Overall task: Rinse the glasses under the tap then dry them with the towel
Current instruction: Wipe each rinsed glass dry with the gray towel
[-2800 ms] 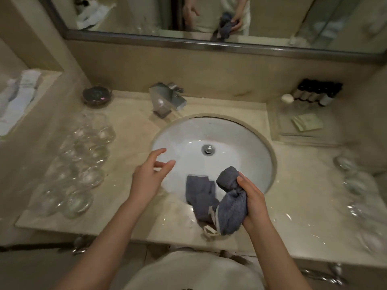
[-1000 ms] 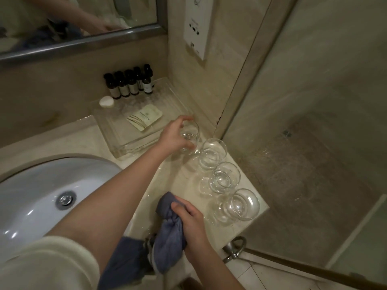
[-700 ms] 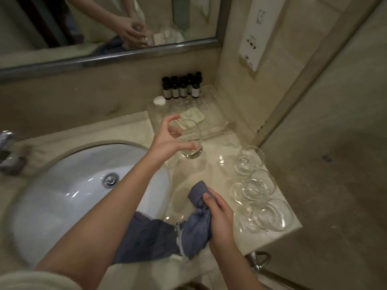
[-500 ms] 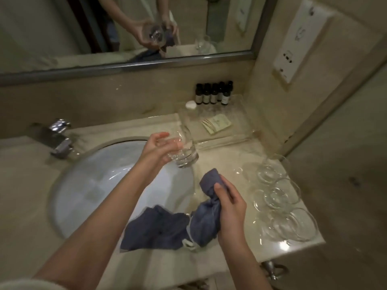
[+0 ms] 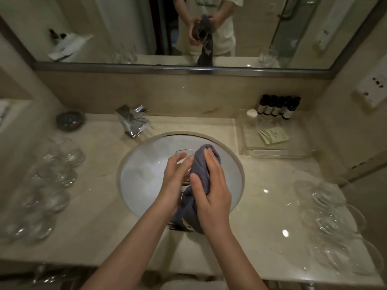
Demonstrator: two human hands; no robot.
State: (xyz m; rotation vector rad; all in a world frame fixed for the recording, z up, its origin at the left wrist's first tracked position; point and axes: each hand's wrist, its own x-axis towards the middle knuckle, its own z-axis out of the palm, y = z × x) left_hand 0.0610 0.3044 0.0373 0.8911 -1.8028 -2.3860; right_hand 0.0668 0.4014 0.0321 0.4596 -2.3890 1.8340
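Left hand: the left hand (image 5: 174,181) is over the sink (image 5: 146,174), fingers curled round the glass (image 5: 184,162), which it holds above the basin.
Right hand: the right hand (image 5: 211,191) grips the blue-grey towel (image 5: 200,164) and presses it on the glass; the towel's tail hangs to the front edge of the counter (image 5: 261,216).
Open room: bare counter lies on both sides of the sink; rows of glasses (image 5: 52,185) fill the left edge, and more glasses (image 5: 335,222) the right edge.
Back edge: the tap (image 5: 133,120) is left of centre; a clear tray (image 5: 274,141) with dark bottles (image 5: 276,106) is in the back right corner.
Change: half a second ago the towel was apart from the glass; now it wraps it, over the basin's middle.
Writing: the labels on the bottles and the sachet are too small to read.
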